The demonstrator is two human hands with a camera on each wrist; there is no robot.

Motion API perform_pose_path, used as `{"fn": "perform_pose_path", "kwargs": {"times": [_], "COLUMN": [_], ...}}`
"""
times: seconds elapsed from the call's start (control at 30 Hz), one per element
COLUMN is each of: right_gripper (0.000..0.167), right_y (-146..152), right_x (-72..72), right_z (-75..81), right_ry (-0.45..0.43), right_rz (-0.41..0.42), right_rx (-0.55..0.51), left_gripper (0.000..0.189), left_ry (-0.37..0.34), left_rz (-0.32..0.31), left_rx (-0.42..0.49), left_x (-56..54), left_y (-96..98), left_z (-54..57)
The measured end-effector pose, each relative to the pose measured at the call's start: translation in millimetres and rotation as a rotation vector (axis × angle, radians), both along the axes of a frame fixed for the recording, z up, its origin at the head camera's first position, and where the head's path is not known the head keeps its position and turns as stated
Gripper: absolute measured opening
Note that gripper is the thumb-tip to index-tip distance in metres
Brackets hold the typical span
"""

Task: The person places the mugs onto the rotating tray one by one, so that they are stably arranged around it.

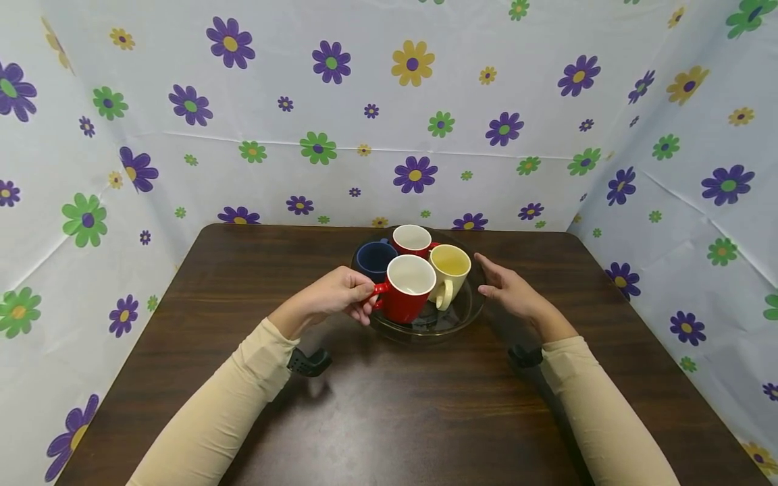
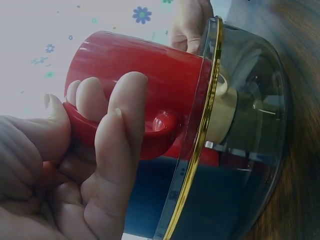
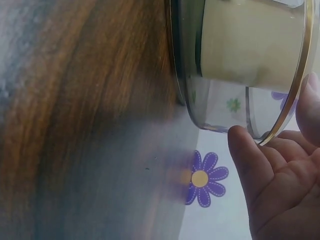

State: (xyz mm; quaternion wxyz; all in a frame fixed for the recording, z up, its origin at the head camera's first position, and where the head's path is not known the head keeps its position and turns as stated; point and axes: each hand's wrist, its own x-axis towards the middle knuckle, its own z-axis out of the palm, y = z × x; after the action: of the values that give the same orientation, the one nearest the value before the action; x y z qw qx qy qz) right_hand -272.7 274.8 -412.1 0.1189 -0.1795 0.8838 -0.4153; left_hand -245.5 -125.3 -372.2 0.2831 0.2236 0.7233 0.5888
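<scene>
In the head view my left hand (image 1: 346,293) pinches the handle of a red mug (image 1: 406,304) with a white inside. Most of this mug shows above the gilt rim of a clear glass bowl (image 2: 197,137) in the left wrist view. Inside the bowl are a dark blue mug (image 1: 375,258), a pale yellow mug (image 1: 451,266) and a second red mug (image 1: 412,237) at the back. My right hand (image 1: 510,290) is at the bowl's right side, its fingers fairly straight. Seen from the right wrist, the fingertips (image 3: 237,135) lie against or very near the glass.
The bowl stands toward the back of a dark brown wooden table (image 1: 389,405). A white cloth with printed flowers (image 1: 365,88) hangs behind the table and along both sides. Each wrist wears a black camera mount (image 1: 310,363).
</scene>
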Motion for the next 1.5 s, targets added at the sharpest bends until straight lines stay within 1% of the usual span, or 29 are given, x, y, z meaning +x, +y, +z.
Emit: {"fn": "perform_pose_path", "kwargs": {"times": [0.23, 0.33, 0.57, 0.77, 1.0, 1.17, 1.4, 1.5], "right_gripper": [0.070, 0.070, 0.069, 0.070, 0.070, 0.071, 0.071, 0.070], "right_y": [3, 3, 2, 4, 5, 4, 4, 4], "right_x": [-2.8, -3.7, -4.9, -6.4, -7.0, -6.7, -6.7, -5.2], "right_z": [-3.0, -2.9, -2.9, -5.9, -7.8, -7.6, -7.9, -8.5], "right_ry": [-0.010, -0.016, -0.016, -0.023, -0.018, -0.019, -0.020, -0.026], "right_rz": [0.019, 0.015, 0.006, -0.001, -0.006, -0.009, -0.017, -0.027], "right_rx": [-0.040, -0.055, -0.071, -0.072, -0.068, -0.072, -0.073, -0.074], "left_gripper": [0.028, 0.028, 0.029, 0.029, 0.028, 0.027, 0.028, 0.028], "left_ry": [-0.015, -0.010, -0.017, 0.009, -0.003, -0.014, 0.016, 0.013], "left_rz": [0.006, 0.001, 0.005, 0.014, 0.029, 0.050, 0.054, 0.061], "left_rx": [0.013, 0.017, 0.023, -0.006, -0.052, -0.059, -0.105, -0.120], "left_x": [-2.3, -3.0, -5.0, -7.3, -7.5, -8.2, -7.6, -6.1], "left_y": [6.5, 8.6, 16.1, 23.4, 31.9, 35.6, 40.8, 41.3], "left_z": [-4.2, -3.9, -7.8, -11.1, -14.1, -16.6, -15.3, -15.6]}}
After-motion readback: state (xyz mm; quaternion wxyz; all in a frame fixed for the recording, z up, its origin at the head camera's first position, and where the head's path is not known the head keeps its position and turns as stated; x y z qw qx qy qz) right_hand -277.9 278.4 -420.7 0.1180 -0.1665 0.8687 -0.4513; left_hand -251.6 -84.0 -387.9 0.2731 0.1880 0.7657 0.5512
